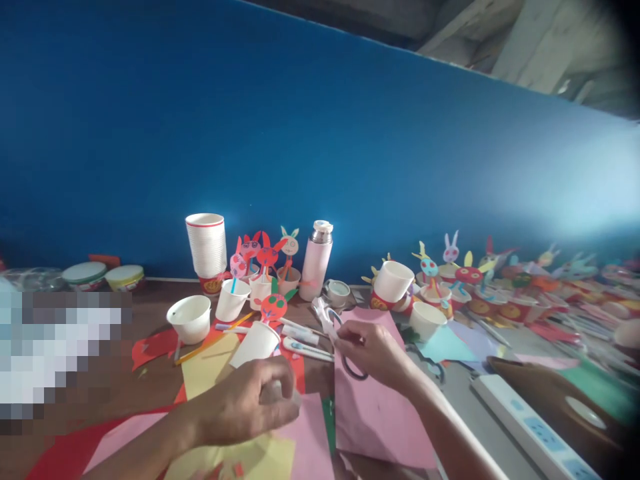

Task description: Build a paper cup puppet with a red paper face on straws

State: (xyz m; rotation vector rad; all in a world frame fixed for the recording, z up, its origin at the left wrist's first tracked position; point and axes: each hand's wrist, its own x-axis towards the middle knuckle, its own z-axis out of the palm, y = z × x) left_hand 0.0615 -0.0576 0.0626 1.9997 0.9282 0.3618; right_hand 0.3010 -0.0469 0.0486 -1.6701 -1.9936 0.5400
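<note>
My right hand [367, 350] is closed at the fingertips on a pair of scissors [354, 372], whose dark handle loops show around the fingers above pink paper. A crinkled whitish piece [324, 315] sticks out beyond these fingertips; its kind is unclear. My left hand [250, 400], slightly blurred, is curled with thumb and index close together over yellow paper [265, 453]. Whether something small is in it, I cannot make out. Just beyond it a white paper cup [257, 343] lies tilted, with a red paper rabbit head [274, 307] at its mouth.
Behind stand stacked paper cups [206, 243], a pink thermos [317, 263] and several cups with paper animals. A utility knife [307, 349] and pens lie ahead. Pink paper [380, 420] lies below my right hand; a power strip [530, 427] is at right. A blue wall [300, 133] rises behind.
</note>
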